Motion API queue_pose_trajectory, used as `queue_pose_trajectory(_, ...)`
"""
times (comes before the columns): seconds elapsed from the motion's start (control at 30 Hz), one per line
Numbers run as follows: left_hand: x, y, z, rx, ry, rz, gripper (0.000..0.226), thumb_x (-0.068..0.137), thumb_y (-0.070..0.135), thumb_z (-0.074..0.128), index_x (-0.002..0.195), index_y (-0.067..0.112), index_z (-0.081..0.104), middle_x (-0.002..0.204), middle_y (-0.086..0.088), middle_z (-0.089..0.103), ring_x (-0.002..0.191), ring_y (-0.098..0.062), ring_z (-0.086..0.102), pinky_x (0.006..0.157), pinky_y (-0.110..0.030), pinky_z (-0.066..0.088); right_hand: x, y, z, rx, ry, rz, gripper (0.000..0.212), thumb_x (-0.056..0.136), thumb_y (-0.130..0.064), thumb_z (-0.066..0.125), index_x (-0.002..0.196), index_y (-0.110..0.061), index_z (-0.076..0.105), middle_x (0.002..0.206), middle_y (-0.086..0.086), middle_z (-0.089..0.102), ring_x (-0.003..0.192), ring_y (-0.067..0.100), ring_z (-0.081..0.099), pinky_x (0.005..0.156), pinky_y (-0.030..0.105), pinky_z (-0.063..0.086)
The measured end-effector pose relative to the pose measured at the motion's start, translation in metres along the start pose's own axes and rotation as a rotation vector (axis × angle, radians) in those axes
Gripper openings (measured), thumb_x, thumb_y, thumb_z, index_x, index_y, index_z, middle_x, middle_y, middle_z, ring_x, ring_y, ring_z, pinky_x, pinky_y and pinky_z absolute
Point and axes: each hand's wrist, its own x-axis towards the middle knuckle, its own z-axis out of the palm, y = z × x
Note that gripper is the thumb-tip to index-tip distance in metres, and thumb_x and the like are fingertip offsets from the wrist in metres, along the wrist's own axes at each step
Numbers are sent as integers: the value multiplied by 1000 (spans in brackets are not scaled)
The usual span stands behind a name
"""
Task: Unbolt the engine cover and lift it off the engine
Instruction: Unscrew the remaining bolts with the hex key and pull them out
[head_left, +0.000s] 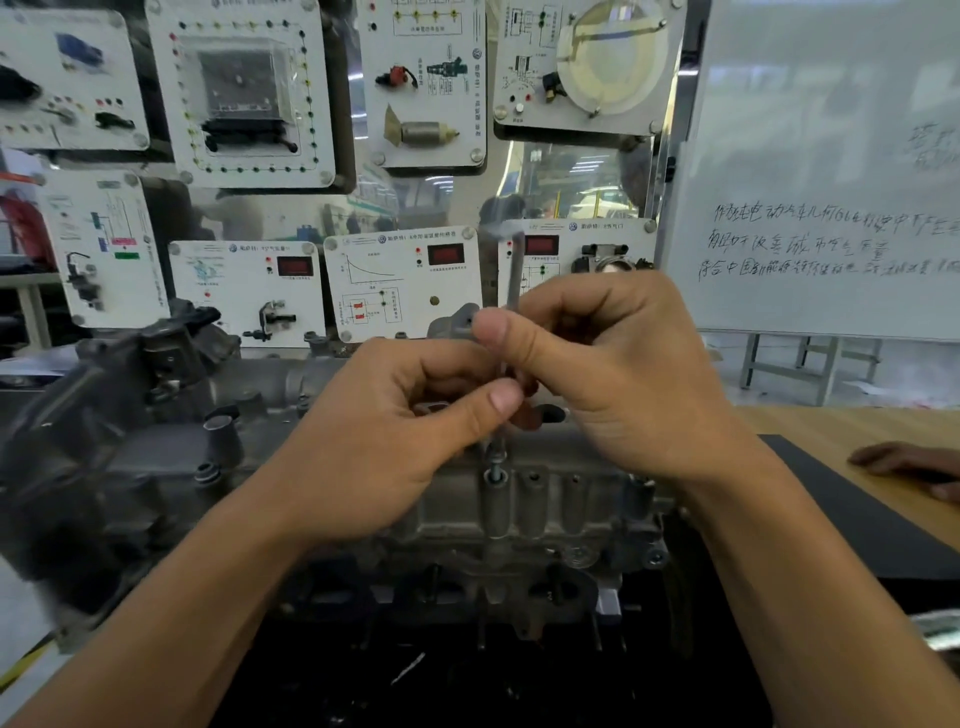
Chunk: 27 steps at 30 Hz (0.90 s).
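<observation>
A grey metal engine cover (530, 499) lies across the engine in front of me. A bolt (497, 458) stands partly raised out of its hole near the cover's middle. A thin metal L-shaped key (516, 270) rises upright above the bolt, its lower end hidden by my fingers. My left hand (395, 441) pinches the key's shaft low down between thumb and fingers. My right hand (618, 364) grips the shaft higher up, thumb pressed against it.
A board of white training panels (400, 280) stands right behind the engine. A whiteboard (821, 182) fills the right. Another person's hand (914, 467) rests on the wooden table at the right, beside a black mat (852, 519).
</observation>
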Motion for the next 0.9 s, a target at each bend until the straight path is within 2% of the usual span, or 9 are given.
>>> queue_pose_trajectory(0.1,-3,0,-2,1,-63,15,21,92,15,58,106,18,73,88,14,77,82,3,71,68,-7,51,0,-2,-2,18,-90,5,18,92,-7,63,87,7,73,55,12,59,49,12,55,45,22,47)
queue_pose_trajectory(0.23,-1,-1,0,-8,26,23,11,84,18,67,91,15,76,80,4,79,74,-4,74,62,-10,53,-1,-2,-4,-42,-150,31,24,99,-8,55,97,10,71,51,-8,55,47,-2,51,48,10,41)
queue_pose_trajectory(0.33,1,-1,2,34,106,49,24,77,30,74,84,7,74,76,-5,77,75,-21,75,71,-34,62,-1,-2,-3,-57,-92,-6,14,93,-10,64,90,-1,74,59,-7,64,54,-1,58,54,12,46)
queue_pose_trajectory(0.43,3,1,5,62,156,59,45,68,40,78,83,-1,71,77,-17,72,76,-38,70,71,-53,58,-2,-1,-1,-2,-40,-9,4,85,-8,73,83,-5,75,63,-5,71,55,4,66,54,15,50)
queue_pose_trajectory(0.57,5,-1,4,50,130,50,42,69,41,81,80,2,71,73,-14,71,73,-36,68,68,-42,59,-1,1,-1,-23,-42,2,10,86,-9,73,77,-6,73,59,-2,68,52,10,62,51,22,50)
queue_pose_trajectory(0.67,4,0,-2,65,-54,10,22,85,37,75,94,17,75,86,2,76,82,-13,72,72,-21,57,-1,-2,-2,-51,-100,0,12,92,-8,65,85,-3,74,58,-4,63,53,7,58,52,20,48)
queue_pose_trajectory(0.73,2,0,-5,53,-154,19,12,93,26,63,93,25,74,82,15,75,76,2,69,67,-11,52,-2,-3,-3,-46,-144,34,18,97,-8,58,96,2,73,54,8,55,48,14,52,49,22,46)
queue_pose_trajectory(0.8,0,0,-5,78,-147,34,19,93,24,59,84,32,74,71,19,71,65,8,64,62,-10,49,-2,-4,-5,-25,-183,75,21,100,-7,52,103,4,70,57,24,47,47,34,44,45,30,43)
queue_pose_trajectory(0.9,0,2,-2,70,-50,19,13,85,27,67,85,21,79,78,9,78,75,-3,73,69,-14,56,-2,-2,-3,-74,-140,36,19,97,-10,59,98,4,72,63,16,62,54,25,60,51,31,53)
